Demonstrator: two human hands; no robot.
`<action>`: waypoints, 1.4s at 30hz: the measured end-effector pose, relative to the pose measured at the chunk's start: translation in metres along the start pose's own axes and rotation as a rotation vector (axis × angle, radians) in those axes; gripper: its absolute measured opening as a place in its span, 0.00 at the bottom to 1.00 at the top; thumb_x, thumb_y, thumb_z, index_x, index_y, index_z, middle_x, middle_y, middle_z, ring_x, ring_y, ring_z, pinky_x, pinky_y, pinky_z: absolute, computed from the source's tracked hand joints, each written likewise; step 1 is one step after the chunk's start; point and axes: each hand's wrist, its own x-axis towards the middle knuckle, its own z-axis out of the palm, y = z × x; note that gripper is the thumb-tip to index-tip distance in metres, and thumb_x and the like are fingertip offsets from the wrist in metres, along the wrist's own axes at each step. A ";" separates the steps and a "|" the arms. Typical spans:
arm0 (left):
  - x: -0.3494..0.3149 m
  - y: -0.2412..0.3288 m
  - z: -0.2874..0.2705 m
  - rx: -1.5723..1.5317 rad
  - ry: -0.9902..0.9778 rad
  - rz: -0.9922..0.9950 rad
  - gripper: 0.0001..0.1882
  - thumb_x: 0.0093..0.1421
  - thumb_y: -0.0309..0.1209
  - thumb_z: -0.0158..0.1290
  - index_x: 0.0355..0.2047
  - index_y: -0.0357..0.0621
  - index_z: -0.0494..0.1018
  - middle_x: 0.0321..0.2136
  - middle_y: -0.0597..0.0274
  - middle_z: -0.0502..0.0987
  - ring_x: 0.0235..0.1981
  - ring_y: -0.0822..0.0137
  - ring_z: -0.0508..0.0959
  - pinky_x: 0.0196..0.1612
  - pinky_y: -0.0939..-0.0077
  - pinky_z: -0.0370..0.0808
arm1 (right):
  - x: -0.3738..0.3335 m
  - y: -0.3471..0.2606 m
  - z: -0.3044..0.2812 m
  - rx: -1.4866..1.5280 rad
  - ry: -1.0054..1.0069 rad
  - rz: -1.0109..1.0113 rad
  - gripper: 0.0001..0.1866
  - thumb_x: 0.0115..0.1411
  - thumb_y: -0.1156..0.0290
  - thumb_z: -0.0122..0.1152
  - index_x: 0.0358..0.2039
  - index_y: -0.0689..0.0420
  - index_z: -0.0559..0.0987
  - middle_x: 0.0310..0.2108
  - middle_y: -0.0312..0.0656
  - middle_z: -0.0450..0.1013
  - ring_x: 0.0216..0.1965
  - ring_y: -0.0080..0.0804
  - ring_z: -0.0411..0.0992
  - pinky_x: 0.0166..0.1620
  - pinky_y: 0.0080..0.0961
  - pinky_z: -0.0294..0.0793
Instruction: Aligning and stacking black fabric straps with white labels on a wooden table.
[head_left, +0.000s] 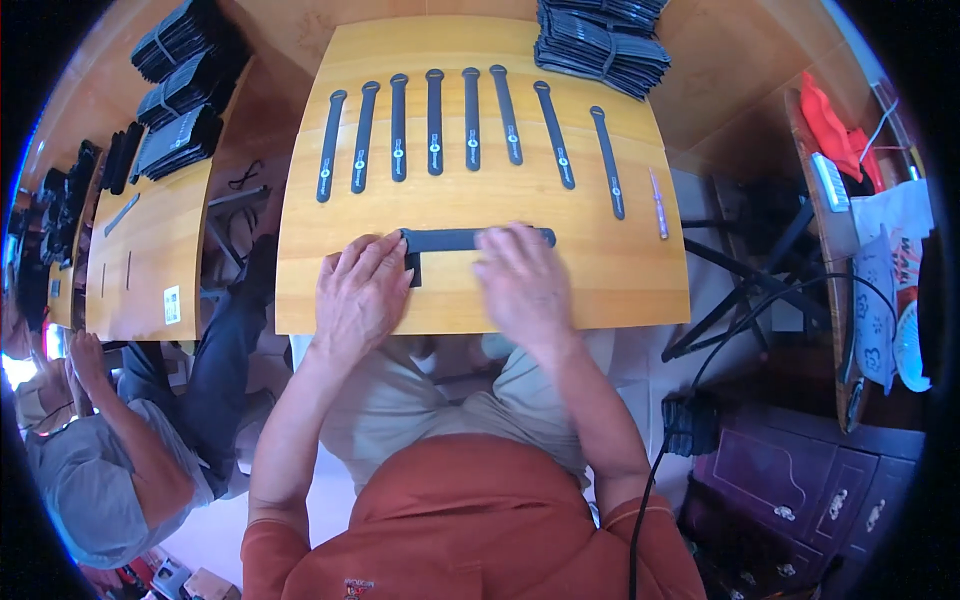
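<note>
A black strap (440, 240) lies crosswise near the front of the wooden table. My left hand (358, 295) holds its left end, fingers bent together over it. Just below that end, a small black square piece (413, 270) shows partly beside my thumb. My right hand (527, 285) is over the right part of the strap, smeared by motion, so its fingers cannot be made out clearly. The strap's right tip sticks out past it. Beyond my hands, several similar flat black straps (435, 120) with rounded ends and pale printing lie spaced in a row.
A slim pink pen-like tool (659, 205) lies at the table's right side. Bundled black straps (605, 50) are stacked at the back right corner. To the left, a co-worker (120, 460) sits by another table (150, 270) with more bundles (180, 140). A cluttered shelf (815, 230) stands right.
</note>
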 end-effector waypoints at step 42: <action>-0.020 -0.011 -0.008 -0.202 -0.018 0.000 0.27 0.64 0.33 0.59 0.61 0.35 0.69 0.60 0.47 0.72 0.62 0.49 0.71 0.65 0.56 0.67 | -0.152 0.058 -0.047 -0.207 0.261 0.242 0.15 0.58 0.74 0.71 0.45 0.63 0.82 0.46 0.45 0.77 0.49 0.48 0.77 0.48 0.39 0.80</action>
